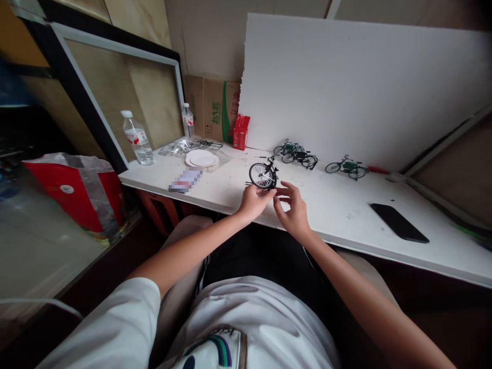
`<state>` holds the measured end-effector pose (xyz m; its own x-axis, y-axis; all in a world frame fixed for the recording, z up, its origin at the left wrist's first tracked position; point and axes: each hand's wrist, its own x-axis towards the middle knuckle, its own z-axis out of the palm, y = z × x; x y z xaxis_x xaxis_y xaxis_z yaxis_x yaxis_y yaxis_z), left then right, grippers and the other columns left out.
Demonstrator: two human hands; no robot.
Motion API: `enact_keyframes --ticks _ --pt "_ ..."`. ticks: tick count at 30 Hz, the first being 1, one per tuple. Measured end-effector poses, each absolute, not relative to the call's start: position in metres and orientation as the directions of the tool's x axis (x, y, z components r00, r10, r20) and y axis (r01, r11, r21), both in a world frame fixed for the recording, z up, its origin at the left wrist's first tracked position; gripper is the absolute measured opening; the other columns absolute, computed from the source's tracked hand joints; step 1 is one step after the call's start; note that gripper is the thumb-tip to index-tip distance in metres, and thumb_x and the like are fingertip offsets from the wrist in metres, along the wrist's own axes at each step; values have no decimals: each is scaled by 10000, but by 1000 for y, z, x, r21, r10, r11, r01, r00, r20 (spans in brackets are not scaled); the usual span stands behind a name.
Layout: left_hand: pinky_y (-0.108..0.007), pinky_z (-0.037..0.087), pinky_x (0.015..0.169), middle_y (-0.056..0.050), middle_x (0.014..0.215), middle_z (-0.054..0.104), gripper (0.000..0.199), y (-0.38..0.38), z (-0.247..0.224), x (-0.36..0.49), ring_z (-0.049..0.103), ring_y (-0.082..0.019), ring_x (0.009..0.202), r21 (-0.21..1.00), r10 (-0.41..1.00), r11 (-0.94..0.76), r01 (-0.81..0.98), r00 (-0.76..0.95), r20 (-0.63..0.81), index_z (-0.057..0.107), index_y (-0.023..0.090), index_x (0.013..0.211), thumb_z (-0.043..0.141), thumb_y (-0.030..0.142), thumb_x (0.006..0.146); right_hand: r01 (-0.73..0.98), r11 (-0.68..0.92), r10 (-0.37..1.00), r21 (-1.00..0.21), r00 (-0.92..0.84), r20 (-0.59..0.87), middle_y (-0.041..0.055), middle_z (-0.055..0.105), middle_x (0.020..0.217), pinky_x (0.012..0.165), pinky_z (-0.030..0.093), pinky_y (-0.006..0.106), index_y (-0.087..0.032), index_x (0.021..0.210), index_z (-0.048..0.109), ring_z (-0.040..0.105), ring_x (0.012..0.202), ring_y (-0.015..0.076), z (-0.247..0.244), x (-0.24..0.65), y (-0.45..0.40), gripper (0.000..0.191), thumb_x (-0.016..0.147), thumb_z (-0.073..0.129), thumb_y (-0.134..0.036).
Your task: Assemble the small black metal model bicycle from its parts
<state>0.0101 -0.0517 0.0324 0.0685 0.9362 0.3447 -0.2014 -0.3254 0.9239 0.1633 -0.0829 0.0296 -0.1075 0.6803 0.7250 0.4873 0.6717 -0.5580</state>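
A small model bicycle (263, 174) with a black frame and a silver-spoked wheel is held upright near the front edge of the white table. The fingers of my left hand (255, 200) close on its lower part, which they partly hide. Just to the right, my right hand (294, 210) has its thumb and fingers curved and apart, the tips close to the bicycle's lower end. Whether those tips touch it, I cannot tell. Small dark parts (249, 183) lie beside the wheel.
More model bicycles (348, 167) stand along the white backboard (346, 87). A black phone (400, 223) lies at right. To the left are white lids or plates (202, 158), a blurred-out phone-like item (186, 180), water bottles (139, 139), loose black parts (209, 144) and a red box (241, 132).
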Motion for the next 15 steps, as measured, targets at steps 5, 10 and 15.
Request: enact_keyframes --ticks 5,10,15 --pt "-396 585 1058 -105 1186 799 219 -45 25 11 756 -246 1128 912 920 -371 -178 67 387 736 175 1106 746 287 919 501 615 717 -609 -34 696 115 798 1139 862 692 421 -212 1169 720 780 1005 242 33 168 -79 321 1022 640 -486" --pt "-396 581 1069 -106 1217 793 248 -45 22 11 750 -254 1162 905 906 -374 -202 130 404 738 188 1133 749 334 934 552 583 715 -595 -3 699 101 809 1065 748 696 380 -211 1062 763 779 939 240 35 173 -78 336 1002 659 -525" --pt "-393 592 1042 -134 1211 797 332 -48 22 12 761 -270 1143 905 903 -367 -214 153 402 736 169 1134 790 411 913 601 577 711 -554 -36 702 96 802 1036 711 684 368 -221 1047 753 767 905 233 34 179 -74 366 1033 596 -552"
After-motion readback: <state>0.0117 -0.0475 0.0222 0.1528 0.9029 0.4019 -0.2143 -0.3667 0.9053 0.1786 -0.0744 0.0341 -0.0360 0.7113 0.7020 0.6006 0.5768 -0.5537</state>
